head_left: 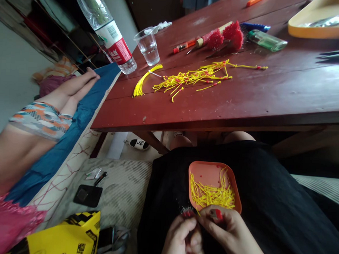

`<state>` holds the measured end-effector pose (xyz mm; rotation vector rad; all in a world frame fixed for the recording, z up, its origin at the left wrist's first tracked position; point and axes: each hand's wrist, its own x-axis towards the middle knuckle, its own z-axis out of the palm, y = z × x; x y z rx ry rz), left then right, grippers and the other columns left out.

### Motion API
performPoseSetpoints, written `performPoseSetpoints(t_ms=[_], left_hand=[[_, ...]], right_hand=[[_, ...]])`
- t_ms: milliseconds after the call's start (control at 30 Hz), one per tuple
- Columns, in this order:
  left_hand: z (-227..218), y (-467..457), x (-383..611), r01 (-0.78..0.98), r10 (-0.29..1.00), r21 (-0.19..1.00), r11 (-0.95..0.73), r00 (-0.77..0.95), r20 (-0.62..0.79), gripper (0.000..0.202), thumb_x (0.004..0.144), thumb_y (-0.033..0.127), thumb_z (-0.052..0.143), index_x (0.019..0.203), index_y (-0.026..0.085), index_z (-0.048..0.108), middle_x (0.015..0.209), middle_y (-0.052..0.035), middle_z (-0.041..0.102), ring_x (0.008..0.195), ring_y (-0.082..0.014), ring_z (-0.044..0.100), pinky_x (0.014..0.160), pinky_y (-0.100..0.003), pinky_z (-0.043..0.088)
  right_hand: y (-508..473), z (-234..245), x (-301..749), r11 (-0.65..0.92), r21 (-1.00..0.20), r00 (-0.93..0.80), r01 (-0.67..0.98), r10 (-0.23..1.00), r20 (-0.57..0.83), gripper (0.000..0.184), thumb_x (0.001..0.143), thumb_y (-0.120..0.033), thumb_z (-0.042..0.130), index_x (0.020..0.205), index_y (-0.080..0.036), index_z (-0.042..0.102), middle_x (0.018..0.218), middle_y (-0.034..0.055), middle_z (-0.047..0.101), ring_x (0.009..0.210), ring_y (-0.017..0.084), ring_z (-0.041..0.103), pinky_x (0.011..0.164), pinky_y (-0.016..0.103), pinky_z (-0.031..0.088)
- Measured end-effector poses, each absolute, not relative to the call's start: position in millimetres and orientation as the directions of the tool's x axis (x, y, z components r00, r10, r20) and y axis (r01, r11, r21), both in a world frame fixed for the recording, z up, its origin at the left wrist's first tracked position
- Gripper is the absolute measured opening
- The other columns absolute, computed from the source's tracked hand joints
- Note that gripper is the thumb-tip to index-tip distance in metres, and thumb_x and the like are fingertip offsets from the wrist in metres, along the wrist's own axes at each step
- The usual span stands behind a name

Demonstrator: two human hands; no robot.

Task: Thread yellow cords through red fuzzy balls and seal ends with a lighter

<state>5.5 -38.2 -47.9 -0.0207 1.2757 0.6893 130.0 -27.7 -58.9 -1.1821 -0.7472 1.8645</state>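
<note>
Over my black-clothed lap, my two hands meet at the near edge of an orange tray (pixel 237 199). My left hand (pixel 183 238) is closed round a small bundle of red bits with fine, clear bristly ends (pixel 187 211). Close beside it, my right hand (pixel 224 223) pinches the end of a short yellow cord (pixel 198 213). A small red piece with a pale part (pixel 216 215) also sits in the right hand; its kind is unclear. Many loose yellow cords (pixel 211 194) and a few red specks lie in the tray.
On the dark red table (pixel 125 110) lie knotted yellow cords with red beads (pixel 188 78), a tied yellow bundle (pixel 143 81), red bristly bunches (pixel 232 36) and a green lighter (pixel 267 40). A cup (pixel 149 47) and bottle (pixel 114 38) stand left. A person (pixel 43 117) lies beyond.
</note>
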Motion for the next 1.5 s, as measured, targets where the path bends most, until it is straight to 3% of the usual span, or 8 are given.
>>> performPoseSetpoints(t_ms=[233, 400, 533, 1033, 1267, 1500], left_hand=[[-49.6, -40.7, 3.7, -0.434, 0.5, 0.398, 0.809, 0.151, -0.852, 0.036, 0.054, 0.04, 0.074, 0.071, 0.019, 0.05, 0.036, 0.0105, 0.04, 0.033, -0.0011, 0.017, 0.039, -0.019, 0.009], [-47.1, -42.4, 5.8, -0.384, 0.543, 0.463, 0.799, 0.127, -0.83, 0.045, 0.048, 0.04, 0.078, 0.076, 0.017, 0.052, 0.038, 0.012, 0.037, 0.036, -0.0005, 0.019, 0.041, -0.018, 0.01], [-45.7, -42.3, 6.9, -0.376, 0.536, 0.468, 0.8, 0.094, -0.839, 0.051, 0.048, 0.046, 0.077, 0.081, 0.016, 0.052, 0.039, 0.0113, 0.04, 0.036, -0.0002, 0.018, 0.041, -0.018, 0.01], [-48.8, -42.8, 7.3, -0.388, 0.553, 0.502, 0.773, 0.026, -0.833, 0.047, 0.048, 0.049, 0.076, 0.071, 0.018, 0.049, 0.038, 0.0114, 0.039, 0.034, 0.0001, 0.018, 0.039, -0.017, 0.01], [-46.2, -42.1, 11.7, -0.317, 0.614, 0.603, 0.732, -0.079, -0.786, 0.054, 0.044, 0.055, 0.074, 0.071, 0.017, 0.048, 0.038, 0.0124, 0.037, 0.035, -0.0001, 0.02, 0.039, -0.017, 0.01], [-50.0, -43.4, 13.0, -0.305, 0.629, 0.624, 0.719, -0.095, -0.771, 0.049, 0.049, 0.054, 0.073, 0.071, 0.018, 0.047, 0.038, 0.0123, 0.036, 0.034, -0.0003, 0.02, 0.039, -0.017, 0.009]], right_hand=[[-25.6, -61.1, 128.9, -0.504, -0.818, -0.223, -0.276, 0.862, -0.456, 0.023, 0.066, -0.031, 0.066, 0.055, -0.015, 0.055, 0.05, -0.0016, 0.053, 0.053, 0.014, 0.045, 0.055, 0.024, 0.038], [-21.4, -61.0, 129.4, -0.534, -0.799, -0.214, -0.276, 0.845, -0.491, 0.025, 0.061, -0.034, 0.066, 0.051, -0.015, 0.053, 0.051, -0.0017, 0.047, 0.052, 0.014, 0.041, 0.054, 0.026, 0.036], [-21.9, -62.1, 131.4, -0.541, -0.796, -0.226, -0.272, 0.84, -0.493, 0.025, 0.061, -0.035, 0.066, 0.053, -0.014, 0.055, 0.052, -0.0009, 0.048, 0.054, 0.014, 0.041, 0.056, 0.027, 0.037], [-22.6, -56.7, 133.1, -0.56, -0.765, -0.21, -0.318, 0.828, -0.519, 0.028, 0.059, -0.039, 0.071, 0.052, -0.014, 0.059, 0.05, -0.0016, 0.051, 0.053, 0.013, 0.042, 0.055, 0.025, 0.036], [-26.2, -65.3, 128.3, -0.549, -0.753, -0.238, -0.363, 0.836, -0.495, 0.027, 0.059, -0.038, 0.073, 0.053, -0.014, 0.062, 0.051, -0.0001, 0.057, 0.054, 0.014, 0.045, 0.056, 0.025, 0.037], [-21.5, -56.0, 132.0, -0.564, -0.775, -0.248, -0.285, 0.825, -0.509, 0.031, 0.06, -0.039, 0.068, 0.047, -0.016, 0.05, 0.047, -0.0052, 0.04, 0.05, 0.011, 0.031, 0.052, 0.024, 0.031]])
